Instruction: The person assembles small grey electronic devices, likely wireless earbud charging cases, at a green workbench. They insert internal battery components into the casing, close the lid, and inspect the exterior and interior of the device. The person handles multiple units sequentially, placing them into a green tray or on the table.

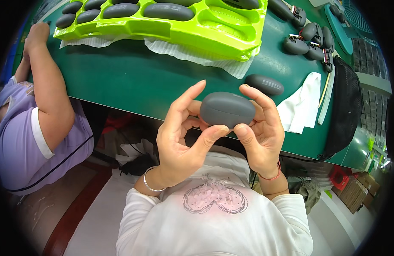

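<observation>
A dark grey, smooth oval case (227,110) with a seam along its side is held up in front of my chest, near the table's edge. My left hand (180,128) grips its left end, thumb below and index finger raised off it. My right hand (265,123) holds the other end between thumb and fingers. Just beyond my right hand, a second dark grey oval case (264,84) lies on the green table (120,74). A white cloth (300,104) lies to the right of my right hand.
A bright green moulded tray (184,35) with several grey cases stands at the back over white padding (197,55). Several opened cases with exposed parts (296,45) sit at the back right. A black mesh bag (345,102) lies farther right. Another person's arm (52,81) rests at the left.
</observation>
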`<state>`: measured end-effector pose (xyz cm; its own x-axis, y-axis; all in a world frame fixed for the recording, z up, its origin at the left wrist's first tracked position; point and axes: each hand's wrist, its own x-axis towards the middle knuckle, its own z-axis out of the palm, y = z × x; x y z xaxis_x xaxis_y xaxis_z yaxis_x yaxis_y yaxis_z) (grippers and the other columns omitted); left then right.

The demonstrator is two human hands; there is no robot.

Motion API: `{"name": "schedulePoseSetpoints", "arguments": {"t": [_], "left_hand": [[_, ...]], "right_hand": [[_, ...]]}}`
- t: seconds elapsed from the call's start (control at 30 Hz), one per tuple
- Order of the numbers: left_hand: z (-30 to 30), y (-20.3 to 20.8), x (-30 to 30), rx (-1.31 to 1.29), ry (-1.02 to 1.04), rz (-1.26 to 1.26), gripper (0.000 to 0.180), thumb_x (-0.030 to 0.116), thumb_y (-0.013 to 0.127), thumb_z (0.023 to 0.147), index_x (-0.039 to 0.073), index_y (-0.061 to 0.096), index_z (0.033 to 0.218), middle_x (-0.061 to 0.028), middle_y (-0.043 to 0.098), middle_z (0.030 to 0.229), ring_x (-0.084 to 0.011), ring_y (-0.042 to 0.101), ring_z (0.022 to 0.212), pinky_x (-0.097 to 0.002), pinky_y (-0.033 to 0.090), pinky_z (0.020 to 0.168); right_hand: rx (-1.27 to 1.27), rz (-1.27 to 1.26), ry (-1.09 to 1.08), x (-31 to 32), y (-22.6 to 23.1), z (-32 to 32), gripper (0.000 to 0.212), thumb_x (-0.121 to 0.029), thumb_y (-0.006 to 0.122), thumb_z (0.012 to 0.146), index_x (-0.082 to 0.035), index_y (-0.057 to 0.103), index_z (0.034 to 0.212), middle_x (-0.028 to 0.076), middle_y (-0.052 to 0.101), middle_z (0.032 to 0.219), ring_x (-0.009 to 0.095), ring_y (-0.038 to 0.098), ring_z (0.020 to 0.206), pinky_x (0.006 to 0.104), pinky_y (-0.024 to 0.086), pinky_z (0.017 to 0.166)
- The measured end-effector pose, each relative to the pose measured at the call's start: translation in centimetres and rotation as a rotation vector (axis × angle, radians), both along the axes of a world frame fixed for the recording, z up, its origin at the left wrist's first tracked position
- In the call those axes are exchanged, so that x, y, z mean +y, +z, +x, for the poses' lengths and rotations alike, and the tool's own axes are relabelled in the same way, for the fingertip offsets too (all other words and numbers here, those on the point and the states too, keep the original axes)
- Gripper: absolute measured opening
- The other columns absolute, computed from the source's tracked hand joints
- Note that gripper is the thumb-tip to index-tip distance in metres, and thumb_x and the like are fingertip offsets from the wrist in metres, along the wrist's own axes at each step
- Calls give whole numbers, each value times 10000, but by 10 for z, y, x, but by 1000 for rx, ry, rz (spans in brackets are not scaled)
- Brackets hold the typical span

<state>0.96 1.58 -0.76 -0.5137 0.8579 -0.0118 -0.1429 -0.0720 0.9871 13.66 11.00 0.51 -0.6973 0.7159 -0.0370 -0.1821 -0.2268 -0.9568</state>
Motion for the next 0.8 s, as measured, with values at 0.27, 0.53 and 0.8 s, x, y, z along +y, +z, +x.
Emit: {"name": "schedulePoseSetpoints", "arguments": {"t": [0.27, 0.53, 0.8], "left_hand": [[-5, 4, 3, 368, 12, 31, 819, 105, 789, 719, -27, 348, 1397, -174, 559, 1252, -273, 462, 1184, -370, 422, 942], [-7, 2, 1, 466, -27, 131, 877, 74, 798, 701, -43, 295, 1410, -164, 620, 1167, -263, 451, 1187, -367, 390, 981], [-9, -8, -3, 671, 56, 209, 850, 61, 803, 667, -40, 354, 1383, -69, 664, 1139, -189, 461, 1010, -293, 349, 900]], "right_hand": [[100, -248, 98, 7, -4, 3, 539, -154, 571, 943, 37, 314, 1377, 171, 595, 1139, 165, 597, 899, 296, 496, 786], [143, -264, 147, 5, -5, 2, 590, -124, 579, 934, 23, 263, 1410, 163, 567, 1186, 181, 558, 1059, 308, 452, 910], [144, -395, 189, -3, -1, 0, 666, -115, 649, 887, 15, 263, 1414, 139, 528, 1199, 182, 526, 1125, 314, 433, 955]]}}
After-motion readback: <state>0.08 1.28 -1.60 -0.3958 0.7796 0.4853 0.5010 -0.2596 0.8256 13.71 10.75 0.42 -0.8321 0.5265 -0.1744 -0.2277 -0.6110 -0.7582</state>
